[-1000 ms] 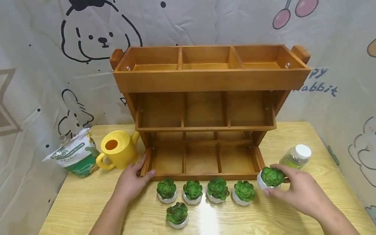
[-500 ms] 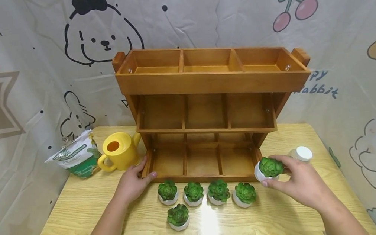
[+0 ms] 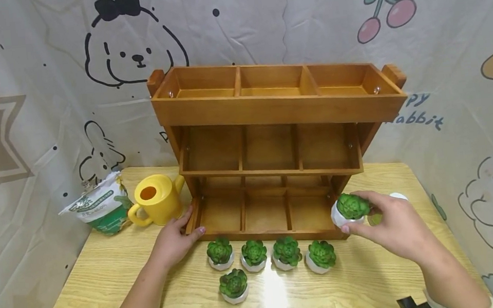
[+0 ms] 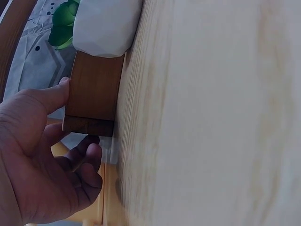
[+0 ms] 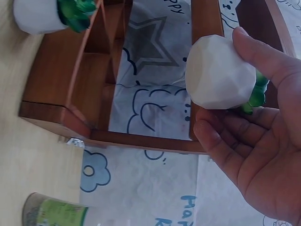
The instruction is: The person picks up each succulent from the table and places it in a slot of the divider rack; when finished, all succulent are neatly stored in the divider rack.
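A brown wooden three-tier planter shelf (image 3: 278, 109) stands at the back of the table, each tier split into compartments. My left hand (image 3: 176, 241) grips the left end of its bottom tier, thumb on the front board (image 4: 91, 87) and fingers around the end. Between thumb and fingers, my right hand (image 3: 396, 229) holds a potted succulent (image 3: 351, 207) with green leaves and a white faceted pot. It is raised beside the bottom tier's right front corner. In the right wrist view the white pot (image 5: 218, 73) shows its underside. Several similar succulents (image 3: 287, 253) stand before the shelf.
A yellow watering can (image 3: 158, 201) and a green-and-white bag (image 3: 101, 206) stand left of the shelf. A jar with a green label (image 5: 61, 212) is at the right, mostly behind my right hand in the head view. A patterned cloth (image 3: 252, 21) hangs behind.
My right hand has lifted the potted succulent and brought it slightly left, to the shelf's lower right corner. It now covers most of the jar. My left hand keeps its grip on the shelf.
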Action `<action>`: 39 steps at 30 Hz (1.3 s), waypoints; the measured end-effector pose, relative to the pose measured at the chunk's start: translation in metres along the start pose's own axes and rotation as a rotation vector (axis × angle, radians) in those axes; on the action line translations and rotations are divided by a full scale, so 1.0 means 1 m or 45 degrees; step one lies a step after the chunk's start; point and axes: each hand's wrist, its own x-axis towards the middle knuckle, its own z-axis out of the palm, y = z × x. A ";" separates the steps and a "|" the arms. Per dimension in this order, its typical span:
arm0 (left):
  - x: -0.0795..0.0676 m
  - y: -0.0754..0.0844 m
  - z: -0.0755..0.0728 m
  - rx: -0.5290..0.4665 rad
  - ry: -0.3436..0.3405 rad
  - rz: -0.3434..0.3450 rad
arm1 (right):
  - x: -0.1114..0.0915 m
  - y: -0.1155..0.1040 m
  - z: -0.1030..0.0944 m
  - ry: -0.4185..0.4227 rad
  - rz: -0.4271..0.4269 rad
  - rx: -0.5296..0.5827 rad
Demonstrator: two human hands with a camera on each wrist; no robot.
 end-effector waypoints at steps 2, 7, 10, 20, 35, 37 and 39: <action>0.000 0.000 0.000 0.002 0.002 -0.003 | 0.002 -0.002 -0.003 0.001 -0.004 0.008; 0.000 0.001 0.000 0.002 0.007 0.000 | 0.008 -0.004 -0.011 -0.007 -0.007 0.045; -0.001 0.002 -0.001 -0.016 -0.002 0.003 | 0.012 -0.006 -0.015 0.004 -0.016 0.055; -0.001 0.004 -0.001 -0.017 -0.003 -0.006 | 0.028 -0.009 -0.028 0.062 -0.040 0.012; -0.001 0.005 -0.002 -0.019 -0.018 -0.017 | 0.052 -0.018 -0.042 0.054 -0.049 0.040; -0.001 0.004 -0.002 -0.017 -0.018 -0.018 | 0.055 -0.019 -0.043 0.055 -0.059 0.035; -0.001 0.004 -0.002 -0.015 -0.018 -0.018 | 0.057 -0.021 -0.045 0.062 -0.065 0.031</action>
